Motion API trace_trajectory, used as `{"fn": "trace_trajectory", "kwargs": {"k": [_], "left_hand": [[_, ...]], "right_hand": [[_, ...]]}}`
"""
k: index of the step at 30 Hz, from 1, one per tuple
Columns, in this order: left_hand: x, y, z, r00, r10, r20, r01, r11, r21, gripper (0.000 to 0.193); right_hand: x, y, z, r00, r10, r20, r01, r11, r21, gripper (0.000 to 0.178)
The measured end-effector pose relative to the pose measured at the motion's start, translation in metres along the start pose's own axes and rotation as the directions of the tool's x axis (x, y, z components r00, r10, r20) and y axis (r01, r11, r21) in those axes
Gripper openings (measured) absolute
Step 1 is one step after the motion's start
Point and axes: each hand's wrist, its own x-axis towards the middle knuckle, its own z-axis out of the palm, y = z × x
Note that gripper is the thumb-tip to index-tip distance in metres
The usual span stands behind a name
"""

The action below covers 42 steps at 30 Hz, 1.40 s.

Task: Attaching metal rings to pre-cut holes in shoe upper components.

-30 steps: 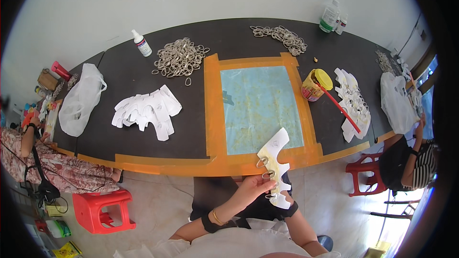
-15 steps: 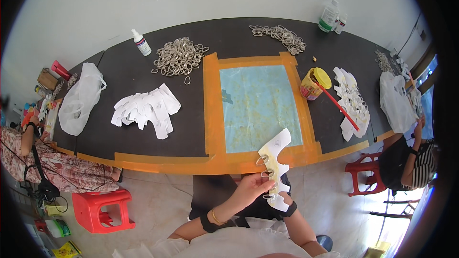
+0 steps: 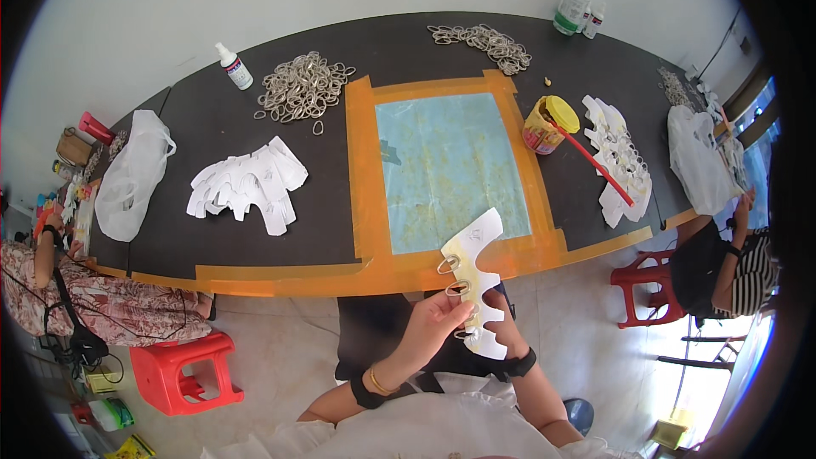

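Head camera view: A person's left hand [image 3: 435, 323] pinches a scalloped white strip [image 3: 469, 260] between thumb and fingers at the lower centre of the frame, its top overlapping the near edge of a dark table [image 3: 328, 212]. Oval metal rings [image 3: 448, 264] line the strip's left side. The right hand [image 3: 507, 331] sits behind the strip, partly hidden; its grip cannot be told. At centre lies a blue sheet [image 3: 450, 170] bordered by orange tape [image 3: 363, 178]. White cutouts [image 3: 246, 184] lie at left, while a yellow-lidded jar [image 3: 541, 129] and red stick [image 3: 600, 172] occupy the right.
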Motion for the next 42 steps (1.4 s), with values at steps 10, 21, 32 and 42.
{"fn": "trace_trajectory", "kwargs": {"k": [10,21,32,42], "left_hand": [[-0.005,-0.005,0.000,0.995,0.053,-0.079,-0.046,0.995,0.093,0.012],[-0.003,-0.003,0.000,0.989,0.061,-0.136,-0.052,0.996,0.070,0.012],[-0.006,0.006,0.003,0.997,0.025,-0.075,-0.022,0.999,0.045,0.011],[-0.002,-0.001,-0.004,0.999,-0.023,-0.040,0.025,0.999,0.046,0.017]], "right_hand": [[0.003,-0.027,0.006,0.990,-0.026,-0.138,-0.002,0.979,-0.204,0.021],[-0.018,-0.093,0.025,0.938,-0.208,-0.277,0.079,0.907,-0.415,0.009],[0.007,-0.134,0.014,0.786,-0.566,-0.248,0.304,0.703,-0.642,0.011],[0.043,-0.115,0.016,0.725,-0.660,-0.197,0.314,0.571,-0.759,0.014]]}}
